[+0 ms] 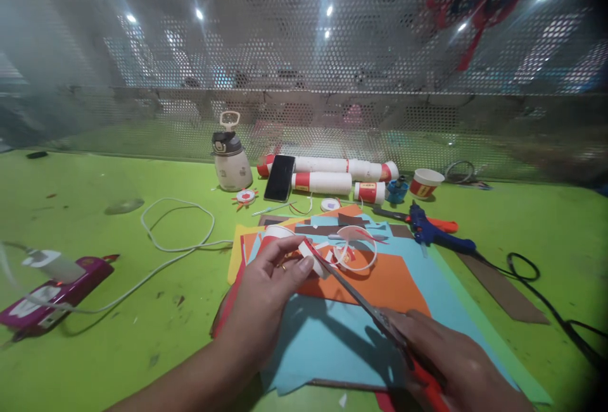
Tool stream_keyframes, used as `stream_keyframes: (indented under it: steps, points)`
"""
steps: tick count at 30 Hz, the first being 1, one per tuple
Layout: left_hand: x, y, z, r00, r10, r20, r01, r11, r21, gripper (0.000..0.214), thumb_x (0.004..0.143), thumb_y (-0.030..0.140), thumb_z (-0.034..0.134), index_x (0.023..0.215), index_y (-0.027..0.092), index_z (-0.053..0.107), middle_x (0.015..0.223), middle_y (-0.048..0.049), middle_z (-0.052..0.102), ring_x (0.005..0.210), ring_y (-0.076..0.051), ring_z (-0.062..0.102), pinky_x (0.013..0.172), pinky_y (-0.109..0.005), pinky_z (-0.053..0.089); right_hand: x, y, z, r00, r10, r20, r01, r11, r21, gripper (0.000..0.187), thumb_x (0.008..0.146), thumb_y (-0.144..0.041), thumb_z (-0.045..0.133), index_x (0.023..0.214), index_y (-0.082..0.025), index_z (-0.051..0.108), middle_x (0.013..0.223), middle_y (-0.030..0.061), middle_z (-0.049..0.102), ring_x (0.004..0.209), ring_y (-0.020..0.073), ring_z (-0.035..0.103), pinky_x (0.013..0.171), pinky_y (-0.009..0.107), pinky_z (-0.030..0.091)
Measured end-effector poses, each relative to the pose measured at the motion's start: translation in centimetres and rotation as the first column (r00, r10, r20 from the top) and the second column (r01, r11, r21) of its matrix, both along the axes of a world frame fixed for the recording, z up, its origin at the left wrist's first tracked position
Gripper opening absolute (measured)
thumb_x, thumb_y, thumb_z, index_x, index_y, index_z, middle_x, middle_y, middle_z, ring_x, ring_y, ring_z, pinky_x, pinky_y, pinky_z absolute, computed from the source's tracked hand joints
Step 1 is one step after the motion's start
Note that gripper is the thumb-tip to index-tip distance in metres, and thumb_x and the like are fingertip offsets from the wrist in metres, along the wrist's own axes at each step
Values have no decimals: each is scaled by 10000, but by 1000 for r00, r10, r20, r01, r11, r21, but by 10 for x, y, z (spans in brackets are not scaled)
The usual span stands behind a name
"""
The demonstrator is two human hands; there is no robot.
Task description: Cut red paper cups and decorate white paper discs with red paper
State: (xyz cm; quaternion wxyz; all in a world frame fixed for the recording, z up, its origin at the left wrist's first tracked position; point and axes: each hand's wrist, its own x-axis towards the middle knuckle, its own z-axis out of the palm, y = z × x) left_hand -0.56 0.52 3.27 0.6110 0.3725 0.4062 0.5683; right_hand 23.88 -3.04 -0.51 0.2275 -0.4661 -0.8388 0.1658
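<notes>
My left hand [263, 292] pinches a white and red piece of paper cup [312, 261] between thumb and fingers. My right hand [441, 345] is wrapped round a pair of scissors [355, 293] with red handles, whose blades reach the held piece. Whether they touch it or bite into it I cannot tell. Beyond the fingers stands a paper cup [280, 232], partly hidden. To its right lie a white cup rim ring [373, 260] and small red and white scraps. Beneath both hands are an orange sheet [389, 279] and a light blue sheet [327, 342].
A blue glue gun [439, 233] with a black cord lies at right. Stacked paper cups [323, 182], a phone [280, 178] and a bottle [232, 162] line the back, before a perforated metal screen [304, 64]. At left, a white cable [175, 250] runs to a purple power strip [61, 292].
</notes>
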Motion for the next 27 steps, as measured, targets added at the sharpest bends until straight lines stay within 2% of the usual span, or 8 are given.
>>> stream_keyframes:
  steps: [6, 14, 18, 24, 27]
  points:
    - [2, -2, 0, 1000, 13, -7, -13, 1000, -7, 335, 805, 284, 738, 1104, 188, 625, 1104, -91, 722, 985, -207, 679, 922, -339, 477, 0, -2, 1, 1000, 1, -6, -1, 999, 38, 413, 828, -239, 617, 1240, -256, 629, 940, 75, 725, 822, 238, 697, 692, 322, 571]
    - [2, -3, -2, 1000, 18, -5, -18, 1000, -25, 356, 789, 305, 750, 1101, 185, 625, 1070, -96, 728, 965, -221, 683, 936, -374, 468, 2, -1, 1, 999, 7, 31, -10, 996, 89, 401, 816, -243, 628, 1217, -251, 648, 869, 70, 734, 760, 228, 702, 643, 305, 573]
    - [2, -2, -3, 1000, 17, -10, -17, 999, -31, 365, 788, 304, 752, 1106, 177, 626, 1066, -101, 728, 955, -214, 680, 929, -367, 472, 1, -2, 2, 999, -31, 11, 30, 993, 113, 385, 819, -278, 618, 1201, -244, 658, 844, 64, 733, 735, 228, 700, 622, 300, 569]
    - [1, -1, 0, 999, -18, -44, 15, 998, -69, 442, 799, 328, 738, 1197, 175, 622, 1062, -99, 710, 968, -218, 655, 959, -389, 449, 1, -2, -1, 1000, -20, 0, 19, 994, 105, 356, 843, -232, 564, 1187, -237, 653, 863, 65, 727, 773, 224, 696, 661, 303, 565]
    - [0, 0, 1, 998, -30, -61, 27, 998, -50, 401, 806, 333, 725, 1172, 182, 661, 1054, -95, 700, 989, -228, 639, 973, -399, 433, 1, 0, -3, 1000, -7, 10, 7, 999, 51, 360, 846, -225, 566, 1199, -239, 633, 891, 65, 715, 799, 223, 689, 684, 313, 561]
